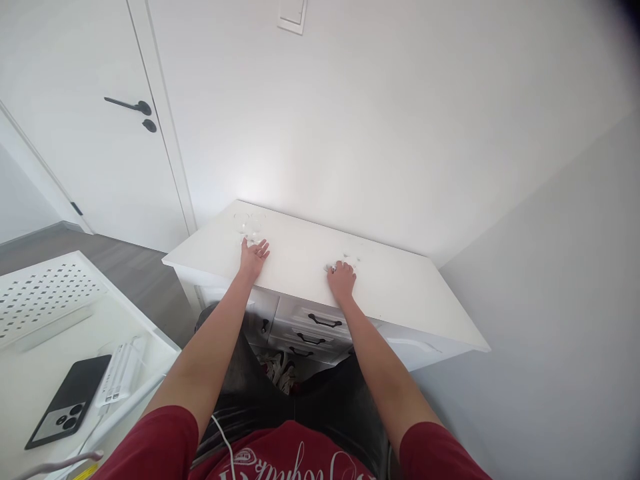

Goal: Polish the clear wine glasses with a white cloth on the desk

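A white cabinet top (400,287) holds the dial's centre as I look on, colourless pieces (256,226) toward ten o'clock. At six, a dark-red shirt (295,443) bears white script; at eight, a black-and-silver phone (73,400); near nine, a white panel (47,293) patterned with holes.

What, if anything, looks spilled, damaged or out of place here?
Nothing clearly stands out. Small clear pieces lie on the white cabinet top near the left hand, with more by the right hand, but they are too faint to check for damage.
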`<state>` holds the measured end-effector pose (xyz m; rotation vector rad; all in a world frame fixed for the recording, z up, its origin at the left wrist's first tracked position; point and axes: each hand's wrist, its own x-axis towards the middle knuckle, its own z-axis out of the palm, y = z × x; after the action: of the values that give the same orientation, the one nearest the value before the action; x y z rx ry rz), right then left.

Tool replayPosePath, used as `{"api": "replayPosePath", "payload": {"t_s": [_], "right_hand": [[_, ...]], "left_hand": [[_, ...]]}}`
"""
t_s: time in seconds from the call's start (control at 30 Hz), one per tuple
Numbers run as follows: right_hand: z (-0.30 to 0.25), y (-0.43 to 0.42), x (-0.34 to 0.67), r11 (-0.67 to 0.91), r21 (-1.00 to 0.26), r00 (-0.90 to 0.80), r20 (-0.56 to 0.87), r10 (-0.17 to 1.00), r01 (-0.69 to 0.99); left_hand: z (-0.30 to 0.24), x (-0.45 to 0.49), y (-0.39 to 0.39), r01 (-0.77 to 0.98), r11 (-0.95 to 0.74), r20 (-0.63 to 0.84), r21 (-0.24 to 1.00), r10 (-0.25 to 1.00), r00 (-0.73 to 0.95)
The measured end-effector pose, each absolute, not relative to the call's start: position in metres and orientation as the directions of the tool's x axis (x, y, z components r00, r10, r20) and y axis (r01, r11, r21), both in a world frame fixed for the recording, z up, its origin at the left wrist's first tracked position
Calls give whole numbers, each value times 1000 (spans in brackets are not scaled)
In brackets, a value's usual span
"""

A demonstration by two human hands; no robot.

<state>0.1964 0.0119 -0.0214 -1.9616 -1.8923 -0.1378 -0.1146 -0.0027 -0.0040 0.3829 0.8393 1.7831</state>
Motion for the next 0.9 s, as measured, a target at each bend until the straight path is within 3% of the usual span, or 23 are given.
{"api": "replayPosePath", "payload": {"t_s": [0.4, 0.9], "right_hand": [[-20, 11, 195, -6, -202, 76, 340, 937, 979], [-21, 12, 195, -4, -198, 73, 341, 937, 980]], "left_hand": [[-10, -112, -7, -697, -197, -66, 690, 941, -331], [-5, -101, -42, -819, -167, -199, 548, 926, -322]]}}
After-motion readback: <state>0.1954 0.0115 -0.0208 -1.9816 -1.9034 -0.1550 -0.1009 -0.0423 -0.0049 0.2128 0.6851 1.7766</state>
